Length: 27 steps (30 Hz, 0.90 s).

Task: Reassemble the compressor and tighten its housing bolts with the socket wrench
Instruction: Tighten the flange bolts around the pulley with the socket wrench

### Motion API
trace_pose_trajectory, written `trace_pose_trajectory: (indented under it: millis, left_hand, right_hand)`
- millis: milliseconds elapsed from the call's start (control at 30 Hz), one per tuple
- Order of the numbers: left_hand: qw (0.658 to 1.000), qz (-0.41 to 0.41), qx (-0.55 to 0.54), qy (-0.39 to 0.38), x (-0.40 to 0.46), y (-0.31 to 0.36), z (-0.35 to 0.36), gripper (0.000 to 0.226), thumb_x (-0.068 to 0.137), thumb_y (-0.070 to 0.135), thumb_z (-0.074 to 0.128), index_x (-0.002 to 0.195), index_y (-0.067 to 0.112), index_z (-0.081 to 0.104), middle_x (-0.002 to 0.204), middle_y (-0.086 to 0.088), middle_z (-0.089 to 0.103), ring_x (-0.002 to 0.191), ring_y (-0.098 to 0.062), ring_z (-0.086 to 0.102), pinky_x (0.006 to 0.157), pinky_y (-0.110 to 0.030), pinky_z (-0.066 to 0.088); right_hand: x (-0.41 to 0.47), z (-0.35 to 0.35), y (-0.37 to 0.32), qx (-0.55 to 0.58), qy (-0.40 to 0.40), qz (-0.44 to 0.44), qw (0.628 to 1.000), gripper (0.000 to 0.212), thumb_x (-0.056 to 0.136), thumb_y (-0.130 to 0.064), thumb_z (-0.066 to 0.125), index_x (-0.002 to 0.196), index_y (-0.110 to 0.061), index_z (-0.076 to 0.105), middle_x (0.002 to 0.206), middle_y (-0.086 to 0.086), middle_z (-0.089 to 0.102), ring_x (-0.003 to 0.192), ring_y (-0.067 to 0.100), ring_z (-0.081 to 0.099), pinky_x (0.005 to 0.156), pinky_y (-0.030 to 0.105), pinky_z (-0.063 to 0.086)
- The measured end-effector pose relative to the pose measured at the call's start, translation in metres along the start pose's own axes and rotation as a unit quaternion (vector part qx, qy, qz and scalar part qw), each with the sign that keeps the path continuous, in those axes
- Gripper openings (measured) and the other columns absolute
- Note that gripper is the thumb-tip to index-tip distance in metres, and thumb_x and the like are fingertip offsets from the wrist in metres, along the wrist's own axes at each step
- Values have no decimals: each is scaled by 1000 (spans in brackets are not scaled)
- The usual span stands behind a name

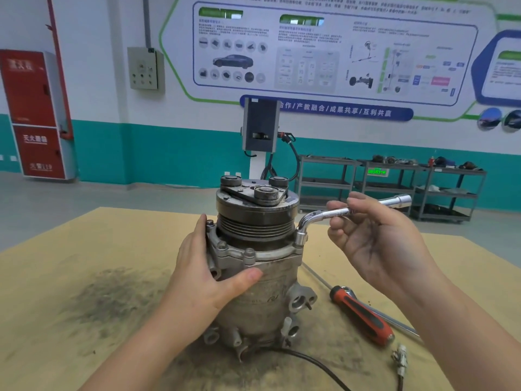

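Observation:
A grey, dirty compressor (270,294) stands upright on the table, its ribbed pulley and clutch plate (256,198) on top. My left hand (208,272) wraps around the housing's left side, thumb across the front below the flange bolts (249,253). An L-shaped chrome socket wrench (332,214) sits with its short end down on a bolt at the flange's right side (300,239). My right hand (375,238) pinches the wrench's long arm between thumb and fingertips, palm turned toward me.
An orange-and-black handled tool (363,316) lies on the tan table (70,263) to the right of the compressor, over a thin metal rod (400,324). A black cable (315,365) with a white connector (401,359) trails at the front. Dark grime marks the tabletop. Shelving carts (394,182) stand behind.

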<state>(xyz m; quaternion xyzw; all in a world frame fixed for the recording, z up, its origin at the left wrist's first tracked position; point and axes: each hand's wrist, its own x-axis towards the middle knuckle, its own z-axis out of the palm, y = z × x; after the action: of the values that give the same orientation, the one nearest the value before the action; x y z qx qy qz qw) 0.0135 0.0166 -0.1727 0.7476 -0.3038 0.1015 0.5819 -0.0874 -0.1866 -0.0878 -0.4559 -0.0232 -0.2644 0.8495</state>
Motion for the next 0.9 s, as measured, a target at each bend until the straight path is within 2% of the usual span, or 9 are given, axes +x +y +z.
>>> trace_pose_trajectory:
  millis: [133, 233, 367, 500, 600, 700, 767, 833, 900]
  left_hand:
    - [1000, -6, 11, 1, -1, 1, 0, 133, 45, 81, 65, 156, 35, 7, 144, 22, 31, 139, -3, 32, 116, -34, 29]
    - [1000, -8, 15, -4, -1, 1, -1, 132, 46, 82, 66, 155, 38, 6, 147, 21, 31, 140, -4, 32, 118, -40, 29]
    - [1000, -9, 15, -4, -1, 2, -1, 134, 44, 84, 66, 155, 37, 6, 146, 21, 32, 140, -5, 32, 118, -42, 29]
    - [1000, -11, 17, -6, -1, 3, -2, 136, 43, 88, 65, 155, 37, 7, 149, 20, 31, 140, -5, 32, 118, -43, 30]
    - [1000, -16, 19, -8, -1, 2, -2, 136, 44, 88, 65, 156, 36, 7, 150, 18, 32, 140, -7, 33, 117, -44, 32]
    - [1000, -19, 19, -6, -1, 2, -2, 142, 38, 96, 60, 155, 38, 6, 148, 20, 31, 140, -6, 33, 117, -44, 31]
    - [999, -19, 26, -1, -1, 2, -2, 143, 36, 98, 58, 155, 38, 6, 145, 22, 30, 140, -6, 32, 118, -44, 31]
    - [999, -17, 37, 3, 0, 2, -1, 144, 35, 99, 55, 155, 37, 6, 140, 24, 29, 140, -5, 31, 118, -42, 30]
    - [999, -17, 44, 4, 1, 2, -1, 145, 35, 100, 54, 155, 36, 6, 139, 25, 29, 140, -5, 31, 118, -40, 29]
  right_hand:
    - [2, -3, 0, 27, 13, 38, 999, 5, 93, -2, 48, 94, -6, 49, 71, 16, 68, 47, 18, 58, 46, 23, 51]
    - [1, -4, 5, 25, 13, 11, 1000, 7, 94, -2, 48, 92, -9, 49, 72, 16, 69, 49, 18, 60, 48, 24, 52]
    - [-5, -1, 14, -57, -23, -142, 988, 10, 94, -5, 50, 88, -13, 49, 72, 12, 68, 49, 20, 60, 51, 28, 51]
    - [-17, -3, 27, -141, -70, -298, 941, 9, 92, -9, 50, 89, -17, 51, 78, 11, 68, 55, 26, 62, 59, 31, 51]
    - [-21, -4, 31, -111, -94, -296, 944, 15, 90, -5, 45, 88, -18, 53, 77, 11, 69, 55, 26, 62, 59, 30, 51]
    - [-19, -4, 31, -58, -59, -251, 965, 11, 85, -5, 46, 84, -15, 51, 71, 12, 68, 50, 25, 60, 54, 26, 50]
    - [-19, -4, 33, -60, -38, -263, 962, 15, 83, -3, 48, 80, -17, 54, 69, 13, 68, 49, 26, 59, 53, 26, 49]
    - [-23, -4, 38, -121, -37, -330, 935, 18, 83, -6, 52, 80, -23, 57, 72, 12, 67, 53, 27, 59, 56, 28, 50]
    - [-28, -2, 42, -217, -65, -411, 883, 22, 86, -12, 53, 88, -33, 57, 79, 5, 65, 59, 22, 62, 61, 27, 53]
